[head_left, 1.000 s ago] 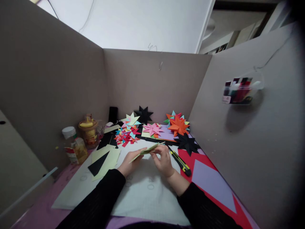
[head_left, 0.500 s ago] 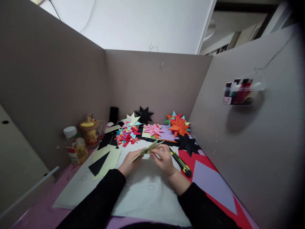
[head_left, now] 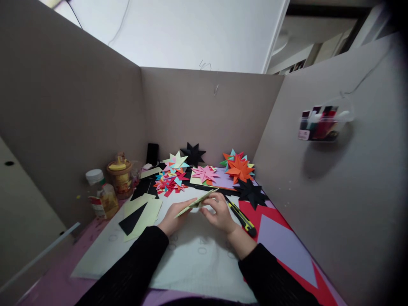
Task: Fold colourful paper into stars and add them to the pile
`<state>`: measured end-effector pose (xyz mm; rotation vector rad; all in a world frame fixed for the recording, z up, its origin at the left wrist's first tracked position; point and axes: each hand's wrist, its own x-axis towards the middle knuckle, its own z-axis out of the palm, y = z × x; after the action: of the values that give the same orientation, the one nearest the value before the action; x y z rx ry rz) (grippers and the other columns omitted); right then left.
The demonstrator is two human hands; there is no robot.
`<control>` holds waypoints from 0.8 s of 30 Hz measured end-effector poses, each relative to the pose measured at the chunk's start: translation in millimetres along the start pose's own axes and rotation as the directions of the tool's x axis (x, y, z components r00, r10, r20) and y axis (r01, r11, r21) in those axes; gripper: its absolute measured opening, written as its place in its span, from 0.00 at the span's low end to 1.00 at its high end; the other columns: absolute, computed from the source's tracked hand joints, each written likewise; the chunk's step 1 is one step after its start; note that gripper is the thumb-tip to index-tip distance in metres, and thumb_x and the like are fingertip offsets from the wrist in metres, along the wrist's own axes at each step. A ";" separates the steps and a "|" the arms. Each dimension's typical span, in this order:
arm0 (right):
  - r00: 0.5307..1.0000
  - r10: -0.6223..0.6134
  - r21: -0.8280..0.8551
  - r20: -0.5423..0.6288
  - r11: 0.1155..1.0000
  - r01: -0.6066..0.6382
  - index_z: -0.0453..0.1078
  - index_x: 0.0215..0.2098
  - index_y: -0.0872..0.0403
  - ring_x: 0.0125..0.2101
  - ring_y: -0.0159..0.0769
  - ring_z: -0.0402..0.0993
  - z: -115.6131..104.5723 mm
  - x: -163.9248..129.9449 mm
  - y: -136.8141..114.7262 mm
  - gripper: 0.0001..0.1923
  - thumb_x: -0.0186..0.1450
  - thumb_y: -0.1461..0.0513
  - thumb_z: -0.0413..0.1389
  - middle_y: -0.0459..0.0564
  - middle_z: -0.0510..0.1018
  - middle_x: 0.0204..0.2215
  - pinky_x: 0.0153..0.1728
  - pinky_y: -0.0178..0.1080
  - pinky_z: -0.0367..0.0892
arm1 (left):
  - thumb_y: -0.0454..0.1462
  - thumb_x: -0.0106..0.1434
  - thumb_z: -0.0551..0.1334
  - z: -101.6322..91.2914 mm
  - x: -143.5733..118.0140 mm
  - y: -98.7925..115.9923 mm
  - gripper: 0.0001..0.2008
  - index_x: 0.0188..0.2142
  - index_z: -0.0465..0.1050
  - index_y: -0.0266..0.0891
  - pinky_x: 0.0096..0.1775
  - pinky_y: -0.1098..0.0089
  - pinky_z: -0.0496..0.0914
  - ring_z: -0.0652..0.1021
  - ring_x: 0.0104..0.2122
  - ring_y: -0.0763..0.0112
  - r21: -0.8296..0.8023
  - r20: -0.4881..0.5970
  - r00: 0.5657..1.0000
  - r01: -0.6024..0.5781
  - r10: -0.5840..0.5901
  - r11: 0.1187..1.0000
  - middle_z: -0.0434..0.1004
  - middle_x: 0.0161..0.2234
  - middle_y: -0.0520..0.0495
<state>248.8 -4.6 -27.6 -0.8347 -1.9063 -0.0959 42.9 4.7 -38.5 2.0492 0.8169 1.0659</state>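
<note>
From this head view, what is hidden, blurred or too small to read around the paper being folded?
- Folded pale green paper: seen nearly edge-on, so its folds are hidden; the left hand and right hand cover both ends.
- Bottle and jar labels: too small and blurred.
- Wall holder contents: blurred.
- Utility knife: whether its blade is out is too small to tell.
</note>
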 end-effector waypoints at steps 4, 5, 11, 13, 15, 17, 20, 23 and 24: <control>0.995 -0.058 0.058 0.086 0.997 0.053 0.69 0.29 0.50 0.44 0.44 0.66 -2.8 1.0 -2.4 0.03 0.60 0.60 0.56 0.49 0.75 0.34 0.46 0.49 0.60 | 0.41 0.66 0.54 -0.2 1.1 0.0 0.20 0.55 0.69 0.40 0.48 0.65 0.69 0.77 0.45 0.62 0.027 -0.021 1.000 -0.002 0.003 1.000 0.76 0.49 0.44; 0.994 -0.061 0.073 0.093 0.996 0.054 0.67 0.27 0.51 0.44 0.44 0.66 -3.0 0.8 -3.2 0.05 0.60 0.60 0.55 0.49 0.75 0.34 0.45 0.48 0.60 | 0.41 0.66 0.54 -0.2 1.3 0.3 0.19 0.54 0.70 0.40 0.47 0.66 0.70 0.77 0.44 0.62 0.037 -0.027 1.000 0.000 0.001 0.999 0.77 0.47 0.44; 0.997 0.078 0.131 -0.029 0.989 -0.074 0.62 0.31 0.51 0.37 0.40 0.68 1.6 -1.4 -3.0 0.08 0.57 0.62 0.58 0.50 0.72 0.33 0.39 0.44 0.64 | 0.42 0.67 0.53 0.1 1.4 7.6 0.19 0.54 0.70 0.39 0.48 0.65 0.68 0.77 0.45 0.61 0.044 0.026 0.999 -0.020 0.019 0.999 0.76 0.49 0.44; 0.992 0.121 0.146 -0.040 0.983 -0.114 0.62 0.33 0.51 0.35 0.38 0.69 2.6 -0.8 -2.3 0.09 0.56 0.63 0.59 0.49 0.72 0.32 0.38 0.43 0.65 | 0.42 0.67 0.53 0.3 1.5 9.4 0.19 0.53 0.71 0.38 0.49 0.65 0.68 0.77 0.46 0.61 0.032 0.039 0.999 -0.024 0.022 0.999 0.75 0.50 0.44; 0.992 0.120 0.133 -0.033 0.985 -0.115 0.64 0.32 0.51 0.36 0.39 0.68 2.4 0.4 -2.2 0.07 0.57 0.63 0.59 0.48 0.71 0.31 0.38 0.43 0.65 | 0.41 0.67 0.53 0.7 1.5 9.8 0.19 0.53 0.71 0.37 0.49 0.64 0.68 0.77 0.46 0.60 0.025 0.039 0.999 -0.017 0.016 1.000 0.75 0.50 0.43; 0.994 0.101 0.116 -0.034 0.989 -0.096 0.65 0.32 0.51 0.37 0.40 0.68 1.6 1.4 -2.6 0.07 0.57 0.63 0.59 0.49 0.71 0.31 0.39 0.44 0.65 | 0.41 0.66 0.53 1.0 1.7 9.1 0.19 0.53 0.71 0.37 0.50 0.63 0.68 0.76 0.47 0.59 0.020 0.035 0.999 -0.020 0.019 1.000 0.75 0.50 0.42; 0.991 0.113 0.126 -0.065 0.987 -0.104 0.64 0.36 0.51 0.36 0.40 0.68 0.4 2.5 -3.1 0.11 0.56 0.62 0.59 0.49 0.71 0.32 0.39 0.45 0.65 | 0.41 0.66 0.53 1.0 1.9 8.0 0.19 0.53 0.71 0.39 0.50 0.63 0.68 0.75 0.48 0.58 0.018 0.041 0.999 -0.032 0.031 0.999 0.74 0.51 0.43; 0.996 0.077 0.109 -0.054 0.992 -0.071 0.65 0.33 0.51 0.37 0.40 0.69 -0.4 3.8 -3.4 0.08 0.56 0.62 0.59 0.49 0.72 0.32 0.42 0.47 0.63 | 0.41 0.66 0.53 0.6 2.3 7.6 0.19 0.53 0.71 0.40 0.50 0.63 0.68 0.76 0.48 0.59 0.021 0.037 0.999 -0.030 0.029 0.999 0.74 0.51 0.44; 0.997 0.057 0.101 -0.044 0.994 -0.052 0.66 0.32 0.51 0.38 0.41 0.69 -0.5 4.3 -3.5 0.06 0.56 0.62 0.58 0.49 0.72 0.31 0.43 0.47 0.63 | 0.42 0.66 0.53 0.5 2.4 7.5 0.19 0.53 0.71 0.39 0.49 0.63 0.68 0.76 0.47 0.59 0.027 0.036 0.999 -0.027 0.026 0.999 0.74 0.51 0.44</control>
<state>246.1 -5.3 -22.8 -0.8096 -1.8276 0.0131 46.1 2.1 -31.8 2.1014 0.7923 1.0354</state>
